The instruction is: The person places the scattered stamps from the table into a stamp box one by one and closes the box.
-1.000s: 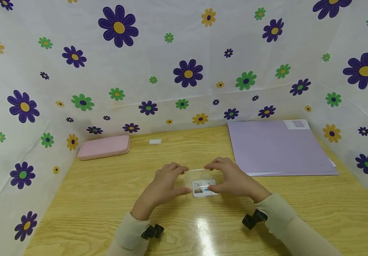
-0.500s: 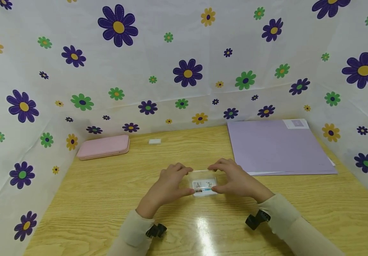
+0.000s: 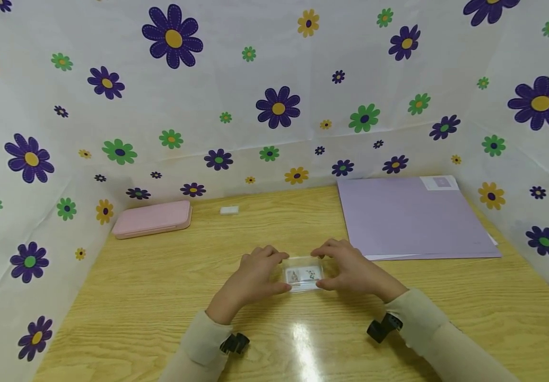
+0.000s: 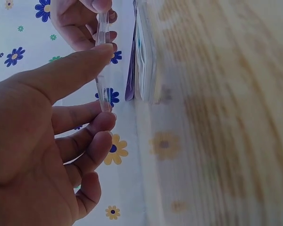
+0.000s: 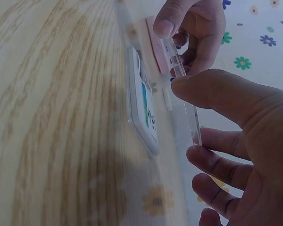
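Between both hands, a clear plastic lid (image 5: 191, 120) is held level by its two ends. My left hand (image 3: 250, 278) pinches one end between thumb and fingertips. At the other end, the thumb and fingers of my right hand (image 3: 353, 273) pinch it likewise. A flat white case (image 5: 140, 101) with small printed pictures lies on the table under the lid. The wrist views show a gap between lid and case. From the head view, the case's pictures show through the lid.
A pink pencil case (image 3: 152, 219) lies at the back left, with a small white block (image 3: 229, 210) to its right. At the back right lies a purple folder (image 3: 412, 217) with paper under it. A flowered cloth (image 3: 236, 95) closes off the back and sides of the wooden table (image 3: 159, 297).
Both hands have shifted slightly to the right with the clear lid, bringing it more squarely over the white case. The case stays on the table.
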Action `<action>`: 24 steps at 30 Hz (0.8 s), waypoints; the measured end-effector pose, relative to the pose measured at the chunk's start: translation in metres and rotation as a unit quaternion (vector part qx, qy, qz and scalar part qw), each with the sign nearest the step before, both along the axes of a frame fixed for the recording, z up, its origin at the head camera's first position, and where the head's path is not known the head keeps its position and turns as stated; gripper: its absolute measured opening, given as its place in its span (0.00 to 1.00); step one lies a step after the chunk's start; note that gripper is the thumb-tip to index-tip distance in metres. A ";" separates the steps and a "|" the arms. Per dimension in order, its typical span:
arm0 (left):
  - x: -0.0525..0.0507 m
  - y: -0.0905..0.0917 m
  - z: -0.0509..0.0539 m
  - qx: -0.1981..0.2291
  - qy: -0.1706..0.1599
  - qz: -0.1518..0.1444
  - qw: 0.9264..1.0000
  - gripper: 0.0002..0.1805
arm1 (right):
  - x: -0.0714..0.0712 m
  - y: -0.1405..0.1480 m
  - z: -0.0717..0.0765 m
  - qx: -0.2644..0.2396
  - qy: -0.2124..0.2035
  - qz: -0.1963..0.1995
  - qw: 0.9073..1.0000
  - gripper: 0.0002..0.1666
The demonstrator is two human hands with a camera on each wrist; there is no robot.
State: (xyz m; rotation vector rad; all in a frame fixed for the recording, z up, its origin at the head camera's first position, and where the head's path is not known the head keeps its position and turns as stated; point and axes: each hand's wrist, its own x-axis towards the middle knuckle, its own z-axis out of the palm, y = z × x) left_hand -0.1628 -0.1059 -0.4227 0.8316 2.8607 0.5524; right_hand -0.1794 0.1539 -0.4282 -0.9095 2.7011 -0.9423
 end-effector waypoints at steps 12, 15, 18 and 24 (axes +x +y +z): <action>0.000 0.002 -0.005 -0.032 -0.013 0.003 0.999 0.35 | 0.003 -0.003 -0.007 0.028 -0.006 -0.010 1.000 0.35; 0.000 0.003 -0.006 -0.029 -0.014 0.002 0.999 0.35 | 0.003 -0.003 -0.010 0.035 -0.003 -0.011 0.999 0.34; 0.000 0.004 -0.006 -0.028 -0.014 0.002 1.000 0.34 | 0.002 -0.003 -0.011 0.037 -0.002 -0.010 0.999 0.35; 0.000 0.005 -0.006 -0.031 -0.021 0.002 0.999 0.34 | 0.001 -0.002 -0.013 0.041 0.001 -0.002 0.999 0.34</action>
